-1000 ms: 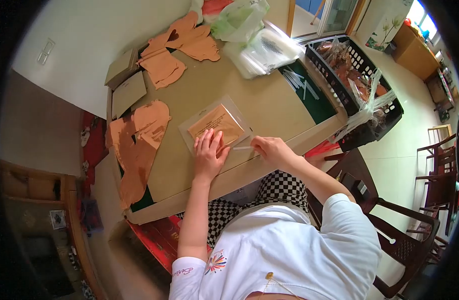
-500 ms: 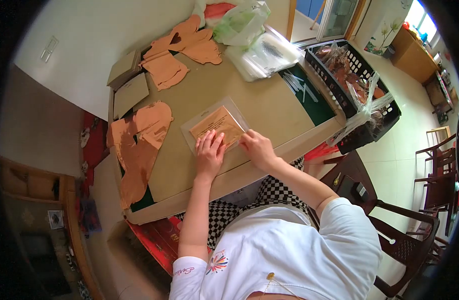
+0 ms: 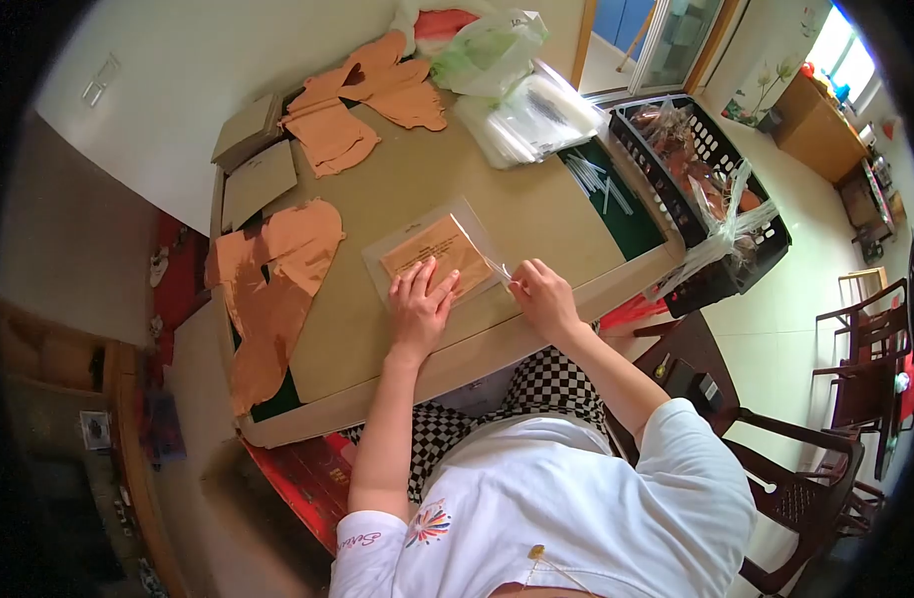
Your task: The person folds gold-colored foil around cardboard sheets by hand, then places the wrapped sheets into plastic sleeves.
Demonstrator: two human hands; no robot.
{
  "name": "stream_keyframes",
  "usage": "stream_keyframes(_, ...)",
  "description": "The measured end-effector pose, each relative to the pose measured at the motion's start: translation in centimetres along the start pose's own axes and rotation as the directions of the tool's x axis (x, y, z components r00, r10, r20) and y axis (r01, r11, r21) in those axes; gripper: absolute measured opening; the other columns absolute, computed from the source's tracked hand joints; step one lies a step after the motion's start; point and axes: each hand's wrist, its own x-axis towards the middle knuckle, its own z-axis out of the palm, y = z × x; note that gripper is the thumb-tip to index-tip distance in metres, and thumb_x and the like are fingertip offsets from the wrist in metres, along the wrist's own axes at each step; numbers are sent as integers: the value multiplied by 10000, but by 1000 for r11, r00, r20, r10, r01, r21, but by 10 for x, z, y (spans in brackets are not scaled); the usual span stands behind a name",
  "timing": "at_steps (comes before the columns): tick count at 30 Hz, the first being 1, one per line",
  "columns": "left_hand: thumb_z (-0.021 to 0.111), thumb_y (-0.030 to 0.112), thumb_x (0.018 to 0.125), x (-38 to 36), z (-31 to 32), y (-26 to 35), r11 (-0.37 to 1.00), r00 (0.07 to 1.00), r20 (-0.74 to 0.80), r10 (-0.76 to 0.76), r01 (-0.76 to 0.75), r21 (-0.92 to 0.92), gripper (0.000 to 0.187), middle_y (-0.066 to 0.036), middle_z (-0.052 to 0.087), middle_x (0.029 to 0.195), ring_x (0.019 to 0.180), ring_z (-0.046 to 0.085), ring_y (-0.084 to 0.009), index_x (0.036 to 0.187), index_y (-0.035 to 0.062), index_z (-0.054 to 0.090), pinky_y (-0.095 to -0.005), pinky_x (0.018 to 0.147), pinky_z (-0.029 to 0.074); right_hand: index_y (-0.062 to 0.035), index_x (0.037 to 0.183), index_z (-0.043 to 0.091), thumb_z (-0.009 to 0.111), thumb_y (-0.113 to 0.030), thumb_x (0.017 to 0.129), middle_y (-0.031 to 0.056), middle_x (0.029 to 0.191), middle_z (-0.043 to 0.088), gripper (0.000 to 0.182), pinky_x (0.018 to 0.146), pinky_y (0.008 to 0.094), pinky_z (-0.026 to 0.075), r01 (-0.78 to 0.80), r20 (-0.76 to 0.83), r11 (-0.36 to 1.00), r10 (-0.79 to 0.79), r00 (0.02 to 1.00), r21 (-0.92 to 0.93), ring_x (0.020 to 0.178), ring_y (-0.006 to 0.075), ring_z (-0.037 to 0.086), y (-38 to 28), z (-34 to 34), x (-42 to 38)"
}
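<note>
Sealing looks like the step in hand: the clear bag (image 3: 432, 254) with its tan insert lies flat near the middle of the surface (image 3: 536, 214), long axis running near-left to far-right, open end toward the right hand (image 3: 542, 297). The left hand (image 3: 420, 299) lies flat and open, pinning the bag's near edge, while the right hand pinches a thin strip (image 3: 499, 267) at the bag's right corner. Next, I judge, the flap needs folding down square while the bag stays pinned; tan cutouts (image 3: 277, 279) lie left, a basket (image 3: 711, 179) right.
</note>
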Motion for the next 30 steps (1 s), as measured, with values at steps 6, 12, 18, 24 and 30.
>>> stream_keyframes(6,656,244,837,0,-4,6,998,999,4,-42,42,43,333,-71,524,1309,1207,464,-275,1169,252,652,-454,1031,326,-106,903,569,638,-119,802,82,870,546,123,728,395,492,161,-106,987,-160,981,0,870,280,572,-10,10,18)
stream_keyframes(12,652,251,844,-2,2,3,999,999,-28,-44,44,7,345,-72,524,1309,1214,463,-267,1188,264,639,-475,1033,324,-130,1014,605,629,-108,801,68,846,514,215,698,379,459,275,-67,957,-281,957,-92,816,262,531,2,1,-11)
stream_keyframes(18,641,246,853,0,-5,6,999,999,10,-47,47,28,346,-76,525,1306,1210,465,-273,1198,261,635,-485,1034,322,-139,1155,607,607,-47,798,56,856,525,368,737,365,412,225,-21,948,-236,972,-226,831,245,518,-12,2,-6)
stream_keyframes(24,645,262,844,0,-6,7,998,997,29,-69,69,-5,367,-82,512,1331,1240,441,-269,1210,259,624,-495,1048,299,-124,1161,592,591,-62,782,48,889,521,384,754,369,395,218,-69,949,-239,969,-228,877,237,510,-7,6,-13)
stream_keyframes(30,644,267,843,0,-6,6,998,998,37,-57,56,16,371,-81,513,1329,1243,435,-261,1214,264,623,-484,1045,302,-147,1143,601,590,-56,772,44,881,512,382,749,360,385,197,-86,952,-223,971,-236,878,230,506,-10,9,-8)
